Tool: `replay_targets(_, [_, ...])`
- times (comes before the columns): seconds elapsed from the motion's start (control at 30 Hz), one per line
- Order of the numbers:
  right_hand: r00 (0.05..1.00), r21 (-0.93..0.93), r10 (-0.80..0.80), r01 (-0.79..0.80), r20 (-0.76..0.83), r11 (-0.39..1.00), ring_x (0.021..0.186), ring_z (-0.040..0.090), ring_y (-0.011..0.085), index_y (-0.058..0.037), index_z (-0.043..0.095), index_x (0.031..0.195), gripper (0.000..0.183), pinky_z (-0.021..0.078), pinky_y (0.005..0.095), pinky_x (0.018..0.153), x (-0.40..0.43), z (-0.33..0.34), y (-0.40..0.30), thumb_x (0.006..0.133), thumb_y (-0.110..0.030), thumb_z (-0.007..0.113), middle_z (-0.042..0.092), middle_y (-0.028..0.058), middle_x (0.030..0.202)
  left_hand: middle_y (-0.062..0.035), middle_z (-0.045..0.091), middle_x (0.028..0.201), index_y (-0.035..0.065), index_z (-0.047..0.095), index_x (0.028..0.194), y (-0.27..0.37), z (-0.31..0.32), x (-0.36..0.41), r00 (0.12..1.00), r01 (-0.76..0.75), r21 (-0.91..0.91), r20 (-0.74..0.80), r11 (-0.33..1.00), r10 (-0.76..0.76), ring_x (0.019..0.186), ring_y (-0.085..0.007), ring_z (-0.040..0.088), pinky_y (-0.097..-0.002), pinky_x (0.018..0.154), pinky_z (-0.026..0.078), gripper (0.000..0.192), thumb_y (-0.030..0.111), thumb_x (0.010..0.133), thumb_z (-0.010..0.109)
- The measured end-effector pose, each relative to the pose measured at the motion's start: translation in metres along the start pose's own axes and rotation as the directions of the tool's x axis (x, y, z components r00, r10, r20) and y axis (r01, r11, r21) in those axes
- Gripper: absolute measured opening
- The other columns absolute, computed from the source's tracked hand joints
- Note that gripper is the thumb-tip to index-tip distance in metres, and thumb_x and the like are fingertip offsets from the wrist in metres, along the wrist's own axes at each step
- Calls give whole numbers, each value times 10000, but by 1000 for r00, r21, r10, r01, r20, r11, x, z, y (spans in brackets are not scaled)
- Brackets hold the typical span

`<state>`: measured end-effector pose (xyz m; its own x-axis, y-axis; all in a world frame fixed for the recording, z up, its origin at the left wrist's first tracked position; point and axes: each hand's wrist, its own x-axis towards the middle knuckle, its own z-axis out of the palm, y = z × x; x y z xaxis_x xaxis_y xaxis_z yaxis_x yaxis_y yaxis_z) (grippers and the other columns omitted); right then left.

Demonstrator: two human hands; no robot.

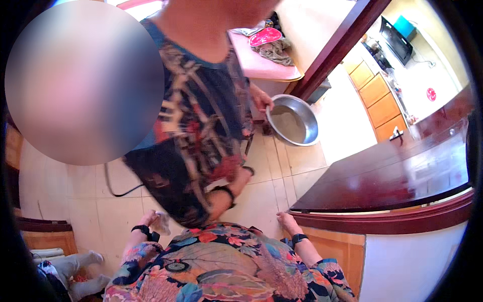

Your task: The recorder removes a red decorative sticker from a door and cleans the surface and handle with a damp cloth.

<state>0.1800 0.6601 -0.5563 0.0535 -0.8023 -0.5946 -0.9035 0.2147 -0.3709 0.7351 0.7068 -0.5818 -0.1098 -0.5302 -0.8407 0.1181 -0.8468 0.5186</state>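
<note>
My left hand (148,218) is low in the head view, left of my floral shirt (226,260). Its fingers are closed on a pale crumpled thing (162,223), perhaps cloth or plastic. My right hand (288,222) hangs in front of the dark red door frame (377,222). Its fingers look curled, and nothing shows in them. A person in a dark patterned top (203,124) stands very close in front of me. That person's hand (262,101) grips the rim of a round metal basin (309,122), which is tilted.
A glossy dark red door (377,173) stands at the right. Beyond the doorway are wooden drawers (379,94) and a flat black screen (396,40). A pink-covered surface (256,62) with fabric on it stands behind the person. Pale tiles (117,215) cover the floor.
</note>
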Motion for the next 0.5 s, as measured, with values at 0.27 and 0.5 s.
replay_targets(0.27, [999, 81, -47, 45, 21, 996, 825, 536, 186, -5, 569, 1006, 265, 422, 315, 738, -29, 22, 23, 802, -144, 472, 599, 128, 946, -199, 615, 864, -7, 587, 944, 10, -3, -13, 900, -278, 614, -102, 738, 424, 795, -292, 601, -382, 690, 457, 304, 226, 768, 504])
replay_targets(0.5, [988, -5, -152, 152, 21, 988, 834, 563, 364, -27, 585, 889, 254, 449, 418, 732, -45, 35, 63, 762, -231, 501, 595, 210, 842, -160, 619, 858, 38, 558, 1024, 61, 27, -17, 848, -288, 683, -145, 672, 510, 789, -253, 589, -374, 696, 455, 300, 181, 769, 497])
